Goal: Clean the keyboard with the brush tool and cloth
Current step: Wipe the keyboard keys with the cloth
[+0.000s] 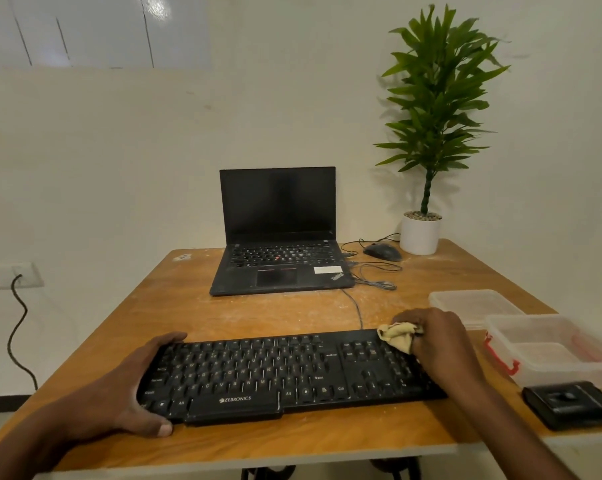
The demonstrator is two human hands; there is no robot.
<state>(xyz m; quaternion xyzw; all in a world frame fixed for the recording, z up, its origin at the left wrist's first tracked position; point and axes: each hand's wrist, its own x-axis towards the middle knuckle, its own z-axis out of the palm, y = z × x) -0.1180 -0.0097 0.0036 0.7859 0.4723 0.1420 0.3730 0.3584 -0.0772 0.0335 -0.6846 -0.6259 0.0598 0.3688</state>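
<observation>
Zebronics keyboard (285, 372), table's 6 o'clock edge: left hand (133, 386) is gripping its 9 o'clock end; right hand (438, 341) is bunching yellow cloth (396, 336) at 2 o'clock. Risk: cloth snagging keycaps.

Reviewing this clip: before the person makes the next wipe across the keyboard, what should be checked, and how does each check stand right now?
1. Keyboard steadied: ok, the left hand grips its left end.
2. Cloth in hand: ok, the right hand holds it bunched at the keyboard's far right corner.
3. Cloth touching the keys: ok, it rests on the numpad area.
4. Wiping path free: ok, nothing lies on the keys.
5. Keyboard cable slack: ok, it runs loosely toward the laptop.
6. Brush tool within reach: cannot tell, no brush is clearly visible; a black item lies at the table's right edge.
</observation>
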